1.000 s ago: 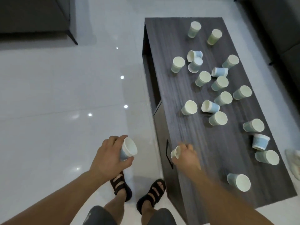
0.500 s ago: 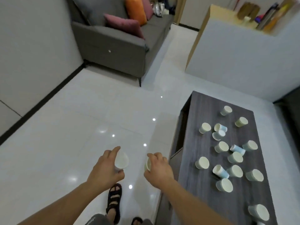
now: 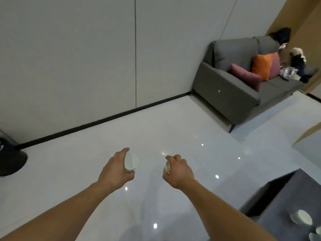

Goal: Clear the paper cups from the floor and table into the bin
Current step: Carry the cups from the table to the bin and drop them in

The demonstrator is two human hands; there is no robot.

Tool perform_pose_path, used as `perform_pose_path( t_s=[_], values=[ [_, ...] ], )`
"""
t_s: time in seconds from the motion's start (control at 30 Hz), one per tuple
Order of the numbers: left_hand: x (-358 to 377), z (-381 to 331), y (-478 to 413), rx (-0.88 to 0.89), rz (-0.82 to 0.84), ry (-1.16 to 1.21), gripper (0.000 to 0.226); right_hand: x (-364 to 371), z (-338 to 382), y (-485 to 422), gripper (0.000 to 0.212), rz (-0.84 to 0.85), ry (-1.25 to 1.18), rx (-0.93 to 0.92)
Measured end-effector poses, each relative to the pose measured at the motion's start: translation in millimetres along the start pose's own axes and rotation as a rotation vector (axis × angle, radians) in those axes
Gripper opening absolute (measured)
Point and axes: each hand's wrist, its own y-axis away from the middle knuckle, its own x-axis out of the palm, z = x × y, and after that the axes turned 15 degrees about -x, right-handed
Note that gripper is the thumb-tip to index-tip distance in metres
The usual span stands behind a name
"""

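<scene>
My left hand (image 3: 116, 168) grips a white paper cup (image 3: 131, 161) on its side, the mouth facing right. My right hand (image 3: 178, 168) curls round a second paper cup (image 3: 167, 167), mostly hidden by the fingers, with only its rim showing on the left. Both hands are held out above the glossy white floor (image 3: 173, 133). At the bottom right, the corner of the dark wood table (image 3: 281, 197) shows with a few more paper cups (image 3: 303, 217) on it. A dark object (image 3: 10, 157) at the far left edge, by the wall, may be the bin; I cannot tell.
A grey sofa (image 3: 231, 91) with maroon, orange and pink cushions stands at the back right, with a person sitting at its far end. A grey panelled wall with a black skirting runs along the left and back.
The view has swung left, away from the table toward the wall and sofa. Both hands keep hold of their cups and have moved off the table over the floor.
</scene>
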Motion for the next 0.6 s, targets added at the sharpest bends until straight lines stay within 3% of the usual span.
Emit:
perform_pose_path(
  t_s=[0.4, 0.6],
  values=[
    [-187, 234, 16, -0.277, -0.267, 0.089, 0.083, 60, 264, -106, 0.071, 0.073, 0.09, -0.336],
    [-236, 311, 9, -0.441, -0.339, 0.156, 0.081, 87, 357, -161, 0.071, 0.114, 0.125, -0.491]
  ],
)
